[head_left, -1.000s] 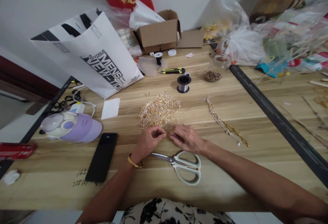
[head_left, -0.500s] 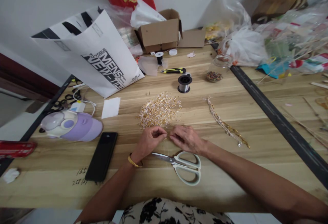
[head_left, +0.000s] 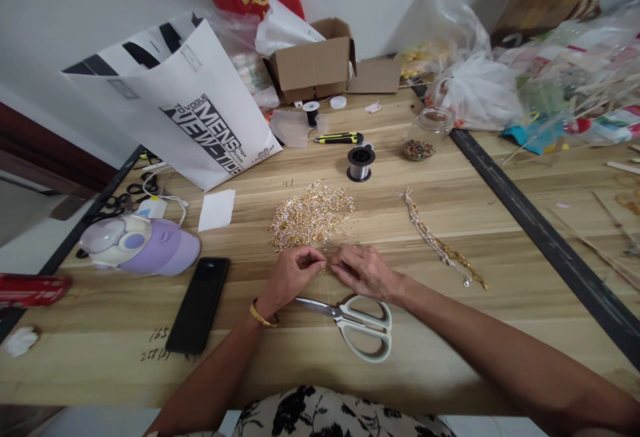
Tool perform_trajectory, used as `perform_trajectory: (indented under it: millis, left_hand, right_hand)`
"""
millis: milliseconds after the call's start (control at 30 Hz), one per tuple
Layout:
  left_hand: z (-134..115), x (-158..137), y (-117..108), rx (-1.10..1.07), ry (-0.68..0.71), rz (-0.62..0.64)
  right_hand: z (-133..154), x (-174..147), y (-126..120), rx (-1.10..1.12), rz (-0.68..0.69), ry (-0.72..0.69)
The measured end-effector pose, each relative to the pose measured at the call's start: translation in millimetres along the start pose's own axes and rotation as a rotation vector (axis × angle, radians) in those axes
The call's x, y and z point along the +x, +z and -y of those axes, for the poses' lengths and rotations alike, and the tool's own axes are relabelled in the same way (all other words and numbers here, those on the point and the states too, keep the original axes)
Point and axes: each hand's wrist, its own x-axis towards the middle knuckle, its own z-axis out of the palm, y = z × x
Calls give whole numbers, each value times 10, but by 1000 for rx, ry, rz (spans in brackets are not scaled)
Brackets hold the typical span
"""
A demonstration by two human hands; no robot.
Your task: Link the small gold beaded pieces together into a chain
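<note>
My left hand [head_left: 296, 274] is closed in a pinch, thumb against forefinger, at the near edge of a pile of small gold and clear beads [head_left: 313, 216]. Close beside it, fingertips almost meeting, my right hand [head_left: 364, 272] is also pinched. Whatever tiny thing lies between the fingertips is too small to make out; a speck of gold shows just below them. White-handled scissors [head_left: 364, 328] lie on the table just below both hands, blades pointing left. To the right rest gold and silver chains [head_left: 437, 240], bunched together at their far end.
Beyond the beads stand a spool of wire [head_left: 359, 164], a yellow-black cutter knife [head_left: 339, 138] and a glass jar [head_left: 425, 134] on its side. At left are a black phone [head_left: 198, 305], a purple bottle [head_left: 150, 245], white paper [head_left: 217, 210] and a white paper bag [head_left: 185, 104].
</note>
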Motion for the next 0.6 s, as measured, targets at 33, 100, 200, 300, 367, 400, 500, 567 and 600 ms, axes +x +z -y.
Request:
perform_trajectory:
  millis: [33,100,200,300,367,400,500,567,600]
  left_hand:
    - [8,2,4,-14,2,7]
    - [20,7,11,-60,0,22]
    - [22,15,19,-128,-21,38]
    - [11,19,17,-151,-47,40]
    - [8,23,11,-159,-57,44]
    - [9,25,9,-165,-58,47]
    - [14,30,4,-191,-53,69]
    - [4,31,3,-201,-54,83]
    - [-5,30,3,-204,-55,89]
  right_hand:
    - [0,0,-1,-1,1,-1]
    - [-1,-3,0,-8,1,-6]
    - [-4,-9,5,-21,-2,-6]
    - [-7,-16,13,-29,-7,3]
    - [-9,-18,17,-34,-20,8]
    - [-10,-18,19,-36,-26,10]
    - [-12,-20,20,-39,-32,8]
    - [-13,-22,19,-39,-27,3]
    - [-15,-23,18,-39,-24,-1]
